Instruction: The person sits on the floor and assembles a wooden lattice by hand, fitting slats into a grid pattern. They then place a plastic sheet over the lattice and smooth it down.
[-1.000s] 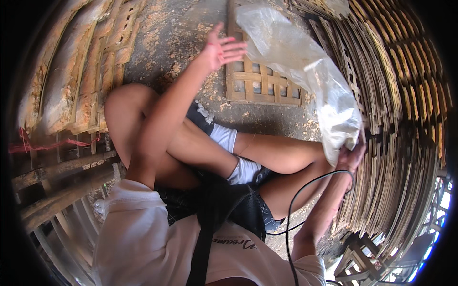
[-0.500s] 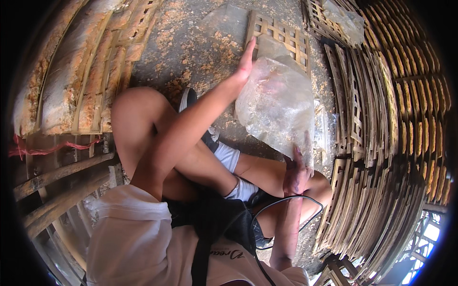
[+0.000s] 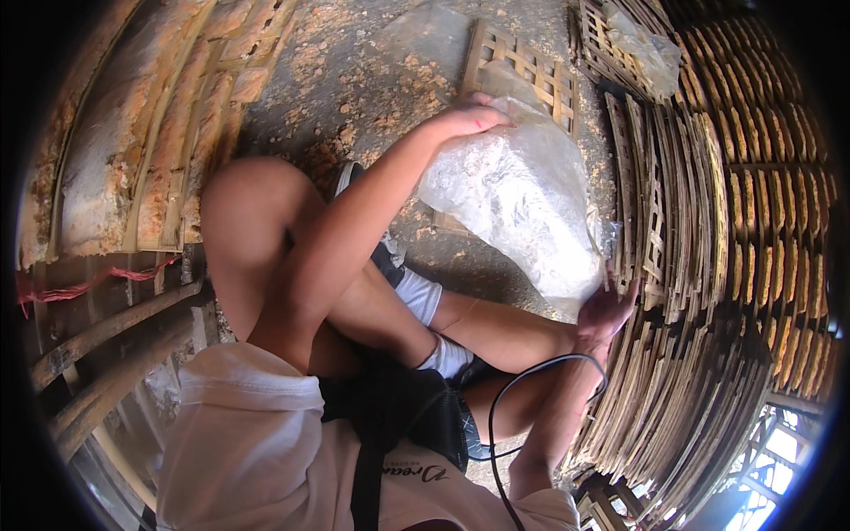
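A crumpled, translucent plastic sheet (image 3: 513, 208) spreads slantwise in front of my legs, shiny where light strikes it. At its upper left edge, my left hand (image 3: 476, 116) has its fingers closed over the plastic. My right hand (image 3: 606, 311) is beside the sheet's lower right corner, fingers spread, next to the stacked slats; whether a fingertip touches the plastic is hard to see. Behind the sheet, and partly covered by it, a lattice tray (image 3: 522, 66) of woven wooden strips lies on the floor.
Tall stacks of thin wooden trays (image 3: 664, 203) rise along the right, with filled racks (image 3: 779, 195) beyond. Crumb-covered boards (image 3: 133, 133) stand at left above a wooden frame (image 3: 115, 332). Orange crumbs litter the floor (image 3: 345, 71). A black cable (image 3: 522, 376) loops by my right forearm.
My left hand has turned from flat against the sheet's edge to fingers over it. My right hand has moved right, its fingers spreading. The sheet has shifted and slants lower toward the right.
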`<state>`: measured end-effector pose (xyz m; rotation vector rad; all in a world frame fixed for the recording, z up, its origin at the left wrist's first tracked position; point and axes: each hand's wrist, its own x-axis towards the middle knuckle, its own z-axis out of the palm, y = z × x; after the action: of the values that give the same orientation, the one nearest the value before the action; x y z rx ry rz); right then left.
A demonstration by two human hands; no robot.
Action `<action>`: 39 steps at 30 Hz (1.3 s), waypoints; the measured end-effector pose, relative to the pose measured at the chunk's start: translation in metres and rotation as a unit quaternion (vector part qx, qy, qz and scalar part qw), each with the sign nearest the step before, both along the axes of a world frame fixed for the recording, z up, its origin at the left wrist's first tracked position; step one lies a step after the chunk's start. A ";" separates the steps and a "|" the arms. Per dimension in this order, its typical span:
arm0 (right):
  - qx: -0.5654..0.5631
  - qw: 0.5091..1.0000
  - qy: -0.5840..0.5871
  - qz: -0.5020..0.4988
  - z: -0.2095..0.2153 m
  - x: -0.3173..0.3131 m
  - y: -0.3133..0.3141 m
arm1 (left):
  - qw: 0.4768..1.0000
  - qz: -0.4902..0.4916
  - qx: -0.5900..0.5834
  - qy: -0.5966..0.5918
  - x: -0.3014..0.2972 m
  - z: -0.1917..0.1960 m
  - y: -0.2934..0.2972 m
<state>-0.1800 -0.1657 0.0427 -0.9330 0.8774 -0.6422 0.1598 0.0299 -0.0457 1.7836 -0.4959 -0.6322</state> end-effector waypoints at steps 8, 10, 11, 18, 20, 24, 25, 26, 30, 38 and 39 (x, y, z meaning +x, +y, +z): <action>-0.482 0.845 0.121 0.197 0.049 0.114 0.025 | 0.989 -0.052 -0.133 0.045 -0.022 0.064 0.020; -0.648 0.721 0.078 0.232 0.040 0.138 0.055 | 0.991 -0.053 -0.088 0.086 -0.047 0.080 0.017; -0.727 0.642 0.083 0.229 0.035 0.143 0.066 | 0.978 -0.033 -0.138 0.153 -0.061 0.083 0.016; -0.722 0.659 0.096 0.185 0.012 0.110 0.072 | 0.906 -0.091 -0.272 0.312 -0.087 0.071 -0.016; -0.718 0.667 0.101 0.170 0.013 0.103 0.064 | 0.898 -0.103 -0.292 0.313 -0.091 0.068 -0.022; -0.696 0.683 0.109 0.191 0.017 0.100 0.053 | 0.909 -0.108 -0.265 0.302 -0.098 0.070 -0.020; -0.703 0.675 0.108 0.195 0.017 0.100 0.052 | 0.908 -0.103 -0.268 0.306 -0.099 0.070 -0.019; -0.706 0.671 0.110 0.199 0.017 0.101 0.051 | 0.910 -0.092 -0.262 0.307 -0.101 0.070 -0.019; -0.733 0.636 0.098 0.221 0.013 0.100 0.046 | 0.927 -0.083 -0.223 0.288 -0.104 0.070 -0.020; -0.744 0.631 0.207 0.073 0.033 0.078 -0.022 | 0.929 -0.150 -0.244 0.235 -0.098 0.075 -0.017; -0.708 0.655 0.265 0.017 0.039 0.070 -0.036 | 0.931 -0.163 -0.238 0.222 -0.098 0.075 -0.016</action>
<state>-0.1097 -0.2017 0.0820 -2.6728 0.7354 -1.0435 0.0621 0.0134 0.0293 1.0626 -0.5755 -1.0206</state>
